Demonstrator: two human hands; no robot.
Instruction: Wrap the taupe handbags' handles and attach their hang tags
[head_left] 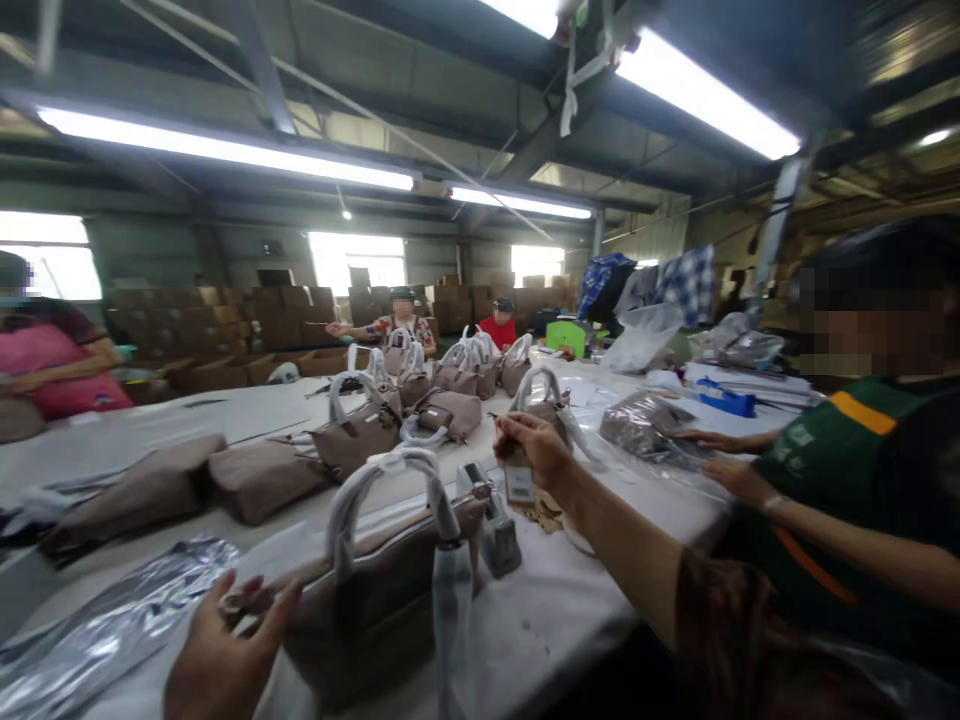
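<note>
A taupe handbag (375, 610) stands right in front of me, its two handles (390, 470) wrapped in white film. My left hand (229, 650) is at the bag's left end, thumb and fingers closed around its upper corner. Raised beyond the bag's right end, my right hand (534, 448) pinches a hang tag (519, 484) that shows a barcode label. Just behind the bag, a grey device (491, 525) rests on the table. Below the tag lie some tan pieces (546, 514), partly hidden by my right arm.
More taupe handbags (356, 437) cover the white table (525, 620). Silvery plastic film (135, 610) lies at left. A co-worker in green (847, 470) handles a plastic-wrapped bag (645, 425) at right. A blue object (726, 399) lies beyond; other people stand across the table.
</note>
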